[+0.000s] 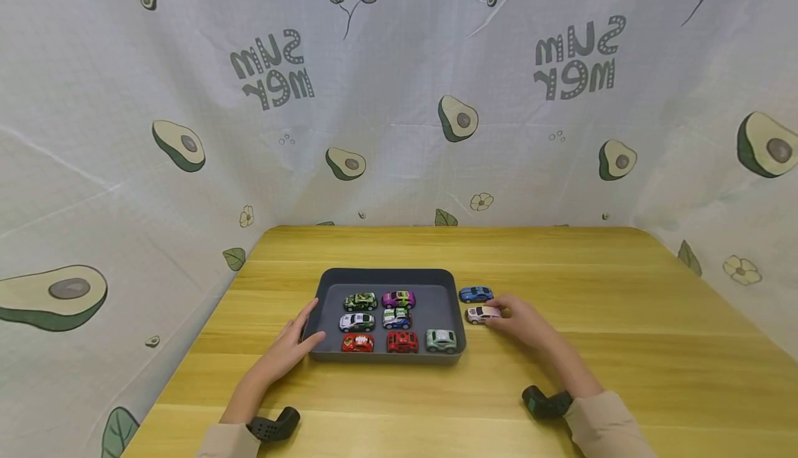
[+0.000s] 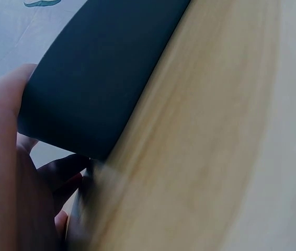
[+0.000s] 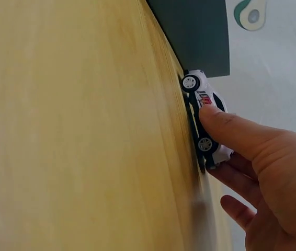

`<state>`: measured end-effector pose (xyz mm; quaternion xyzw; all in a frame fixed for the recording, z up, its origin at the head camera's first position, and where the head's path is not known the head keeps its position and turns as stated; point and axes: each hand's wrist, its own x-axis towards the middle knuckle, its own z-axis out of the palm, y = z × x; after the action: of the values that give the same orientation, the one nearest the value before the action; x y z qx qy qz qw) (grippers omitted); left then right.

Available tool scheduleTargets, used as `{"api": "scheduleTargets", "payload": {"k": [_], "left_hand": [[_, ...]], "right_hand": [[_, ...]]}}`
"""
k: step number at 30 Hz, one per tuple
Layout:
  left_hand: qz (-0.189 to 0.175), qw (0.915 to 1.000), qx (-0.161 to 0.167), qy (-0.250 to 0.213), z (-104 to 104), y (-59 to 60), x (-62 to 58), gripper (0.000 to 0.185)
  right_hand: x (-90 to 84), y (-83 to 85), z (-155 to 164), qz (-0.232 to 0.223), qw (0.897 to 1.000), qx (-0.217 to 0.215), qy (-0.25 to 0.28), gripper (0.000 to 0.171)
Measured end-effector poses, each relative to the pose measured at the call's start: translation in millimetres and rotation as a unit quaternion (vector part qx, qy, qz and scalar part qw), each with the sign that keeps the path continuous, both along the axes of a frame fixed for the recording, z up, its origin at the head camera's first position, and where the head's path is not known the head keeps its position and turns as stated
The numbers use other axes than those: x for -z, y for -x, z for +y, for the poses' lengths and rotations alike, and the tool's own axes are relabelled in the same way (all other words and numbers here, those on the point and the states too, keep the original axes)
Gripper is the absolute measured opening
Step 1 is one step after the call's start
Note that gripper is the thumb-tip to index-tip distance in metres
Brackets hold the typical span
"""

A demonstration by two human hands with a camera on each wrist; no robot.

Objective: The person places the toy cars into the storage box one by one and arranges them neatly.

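My left hand holds the left side of a dark grey tray, its thumb over the rim. In the left wrist view the thumb meets the tray wall near a corner, and some fingers lie in shadow. To the right of the tray, my right hand pinches a white toy car on the table. The right wrist view shows the thumb on the car's side, with two wheels visible. Just behind that car stands a blue toy car.
Inside the tray are several toy cars, among them a purple car, a camouflage car, a red car and a pale green car. A wooden table lies beneath, with a printed curtain behind.
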<state>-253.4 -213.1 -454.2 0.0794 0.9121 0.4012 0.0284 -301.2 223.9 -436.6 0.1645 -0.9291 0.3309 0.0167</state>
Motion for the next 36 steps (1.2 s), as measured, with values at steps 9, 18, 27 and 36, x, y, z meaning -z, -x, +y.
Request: {"api": "scheduleTargets", "payload": {"k": [9,18,27,36], "left_hand": [[0.006,1.0000,0.001,-0.003,-2,0.7,-2.0,0.069],[0.004,1.0000,0.002,0.005,-2,1.0,-0.4,0.069],[0.003,1.0000,0.000,0.007,-1,0.8,-0.5,0.069],[0.003,1.0000,0.000,0.004,-1,0.9,0.4,0.069]], "right_hand": [[-11.5,-3.3,0,-0.009,1.000,0.023,-0.003,0.037],[-28.4,-9.5,-14,0.041,0.999,0.007,-0.014,0.035],[-36.5,-6.3,-42,0.065,0.998,-0.011,-0.008,0.031],[-31.7,-4.0,-70,0.040,0.998,-0.039,-0.006,0.029]]}}
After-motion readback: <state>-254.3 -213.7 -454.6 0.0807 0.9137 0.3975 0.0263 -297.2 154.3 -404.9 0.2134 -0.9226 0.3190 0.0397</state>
